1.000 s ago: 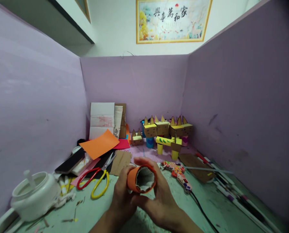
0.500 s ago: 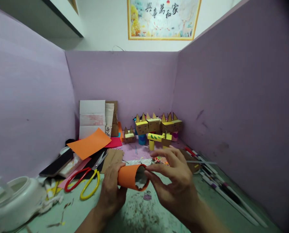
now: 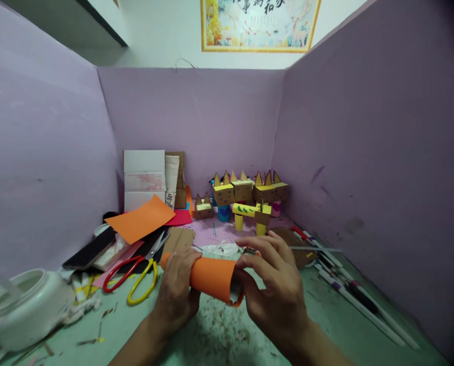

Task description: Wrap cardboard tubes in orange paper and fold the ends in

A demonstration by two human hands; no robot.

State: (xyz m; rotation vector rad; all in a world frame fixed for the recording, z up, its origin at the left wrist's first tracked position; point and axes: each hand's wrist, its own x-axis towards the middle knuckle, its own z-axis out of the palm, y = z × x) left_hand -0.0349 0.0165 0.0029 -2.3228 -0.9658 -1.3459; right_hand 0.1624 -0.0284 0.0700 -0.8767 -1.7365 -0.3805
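Note:
An orange paper tube [image 3: 214, 277] lies sideways between my hands above the table, its right end showing a pale inside. My left hand [image 3: 177, 284] is wrapped round the tube's left part, and a bit of orange sticks out beyond the fingers. At the right end, my right hand [image 3: 270, 284] pinches the rim, thumb and index finger on the edge, the other fingers raised. Scissors [image 3: 151, 262] with one red and one yellow handle rest left of my left hand, beside a brown cardboard piece [image 3: 178, 239].
Cardboard animal figures [image 3: 246, 193] stand at the back. To the left are an orange sheet [image 3: 143, 219], a black phone-like slab [image 3: 90, 249] and a white pot [image 3: 25, 310]. Markers [image 3: 349, 290] lie along the right wall [image 3: 371, 152]. Folded cardboard [image 3: 144, 178] leans at the back left.
The tube has turned so more of its side and less of its opening shows, and its right end has shifted right. My right hand's fingers now cover more of the rim. The view has tilted slightly down.

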